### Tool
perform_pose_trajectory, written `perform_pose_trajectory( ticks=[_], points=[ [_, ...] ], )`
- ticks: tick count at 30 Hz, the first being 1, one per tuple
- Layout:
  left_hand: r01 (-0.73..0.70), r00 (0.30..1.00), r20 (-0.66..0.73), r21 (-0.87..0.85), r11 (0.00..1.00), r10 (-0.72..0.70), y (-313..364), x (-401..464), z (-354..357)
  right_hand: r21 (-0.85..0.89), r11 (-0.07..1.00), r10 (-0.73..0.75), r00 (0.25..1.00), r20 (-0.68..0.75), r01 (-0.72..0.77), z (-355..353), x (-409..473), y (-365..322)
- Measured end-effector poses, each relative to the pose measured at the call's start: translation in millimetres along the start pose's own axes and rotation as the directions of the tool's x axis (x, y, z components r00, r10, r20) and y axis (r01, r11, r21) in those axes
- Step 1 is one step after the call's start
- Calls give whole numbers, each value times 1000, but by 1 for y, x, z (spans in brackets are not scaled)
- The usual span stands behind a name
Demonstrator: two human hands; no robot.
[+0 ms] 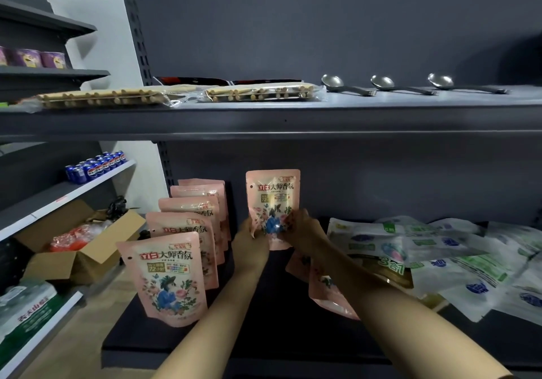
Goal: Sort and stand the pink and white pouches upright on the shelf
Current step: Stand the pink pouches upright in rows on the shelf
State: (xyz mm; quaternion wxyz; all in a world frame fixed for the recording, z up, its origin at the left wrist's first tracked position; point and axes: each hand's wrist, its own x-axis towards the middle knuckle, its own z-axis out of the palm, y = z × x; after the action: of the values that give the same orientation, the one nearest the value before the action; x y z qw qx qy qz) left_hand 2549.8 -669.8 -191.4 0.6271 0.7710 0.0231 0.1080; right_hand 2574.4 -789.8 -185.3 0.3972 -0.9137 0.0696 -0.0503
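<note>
While five pouches [168, 273] stand left, both hands [275, 239] grip an upright pink pouch [272, 199].

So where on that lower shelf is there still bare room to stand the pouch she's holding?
Bare shelf lies between the standing pink row and the held pouch, and along the front edge. To the right it is crowded with flat white pouches.

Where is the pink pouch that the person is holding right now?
The held pink pouch is upright mid-shelf, gripped by both hands, right of the standing pink row and left of the white pouches.
</note>
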Motion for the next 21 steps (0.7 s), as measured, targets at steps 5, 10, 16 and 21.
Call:
perform_pose_trajectory(
  ticks=[5, 10, 16, 21],
  points=[
    [19, 998, 60, 7, 1000, -20, -7, 7, 2, 47, 997, 56, 998, 25, -57, 13, -3, 8],
    [21, 992, 126, 48, 999, -27, -17, 10, -1, 1, 998, 58, 997, 43, -58, 10, 0, 15],
    [22, 989, 146, -13, 1000, -20, -17, 13, 6, 13, 998, 65, 994, 92, -67, 14, 6, 15],
    [10, 991, 132, -93, 996, 2, -24, 11, 5, 2, 997, 70, 992, 101, -71, 17, 7, 13]
  ],
)
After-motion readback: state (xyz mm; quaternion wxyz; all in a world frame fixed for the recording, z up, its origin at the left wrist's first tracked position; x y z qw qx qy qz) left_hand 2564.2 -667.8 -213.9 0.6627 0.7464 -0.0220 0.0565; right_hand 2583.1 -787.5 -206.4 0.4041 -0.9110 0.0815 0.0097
